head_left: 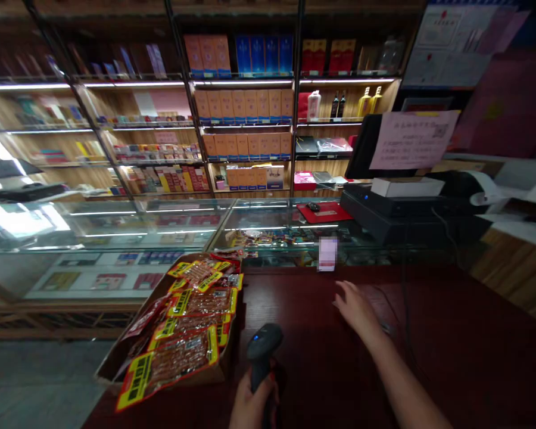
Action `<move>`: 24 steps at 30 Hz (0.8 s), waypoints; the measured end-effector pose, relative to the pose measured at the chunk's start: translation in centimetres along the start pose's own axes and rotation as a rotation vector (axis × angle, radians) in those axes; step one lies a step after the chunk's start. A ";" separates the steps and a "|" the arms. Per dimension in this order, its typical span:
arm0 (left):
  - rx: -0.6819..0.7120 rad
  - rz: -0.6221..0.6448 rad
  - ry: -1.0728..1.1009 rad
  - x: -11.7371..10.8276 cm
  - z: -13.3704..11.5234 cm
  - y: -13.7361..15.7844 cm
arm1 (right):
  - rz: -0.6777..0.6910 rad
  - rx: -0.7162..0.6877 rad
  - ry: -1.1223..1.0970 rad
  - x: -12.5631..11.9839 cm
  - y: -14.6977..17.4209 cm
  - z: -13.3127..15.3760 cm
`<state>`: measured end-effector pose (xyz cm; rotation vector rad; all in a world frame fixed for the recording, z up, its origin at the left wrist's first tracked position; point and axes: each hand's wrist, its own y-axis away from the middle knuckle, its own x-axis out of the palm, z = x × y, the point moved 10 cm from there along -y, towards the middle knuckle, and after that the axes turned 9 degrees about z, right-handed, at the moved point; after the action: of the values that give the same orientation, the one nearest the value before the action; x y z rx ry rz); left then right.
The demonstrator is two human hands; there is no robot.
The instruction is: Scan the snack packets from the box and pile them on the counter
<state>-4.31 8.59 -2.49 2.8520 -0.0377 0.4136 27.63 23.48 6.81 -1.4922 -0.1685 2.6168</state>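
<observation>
My left hand is wrapped round the handle of a black barcode scanner, near the front of the dark red-brown counter top. A small blue light glows on the scanner's head. Over the counter, further off and to the right, reaches my right hand. Its fingers are somewhat apart and nothing shows in them. Left of the scanner stands an open cardboard box with several packs of sausage-like sticks in yellow-and-red clear wrapping. A blurred pale card stands beyond my right hand.
Glass display cases run behind the counter. At the right are a monitor with a paper sheet on it and a black till unit. A cable trails over the counter. Lit shelves with boxes and bottles line the wall.
</observation>
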 end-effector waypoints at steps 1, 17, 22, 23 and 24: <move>-0.001 -0.011 -0.004 -0.1 0.1 -0.1 | -0.010 0.062 0.023 -0.8 1.2 -3.2; -0.063 -0.011 -0.075 0.1 -0.4 0.2 | -0.128 0.057 -0.530 0.4 4.6 -4.9; -0.070 0.004 -0.117 0.7 -0.6 0.4 | -0.064 -0.026 -0.709 5.1 3.0 0.7; -0.066 0.007 -0.123 0.9 -0.9 0.6 | -0.042 -0.037 -0.714 5.7 2.8 1.5; -0.064 0.010 -0.127 1.0 -1.1 0.8 | -0.016 -0.049 -0.709 6.2 2.7 2.3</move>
<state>-3.67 8.10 -0.96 2.8122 -0.0876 0.2292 22.44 21.78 2.31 -0.5031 -0.3033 3.0171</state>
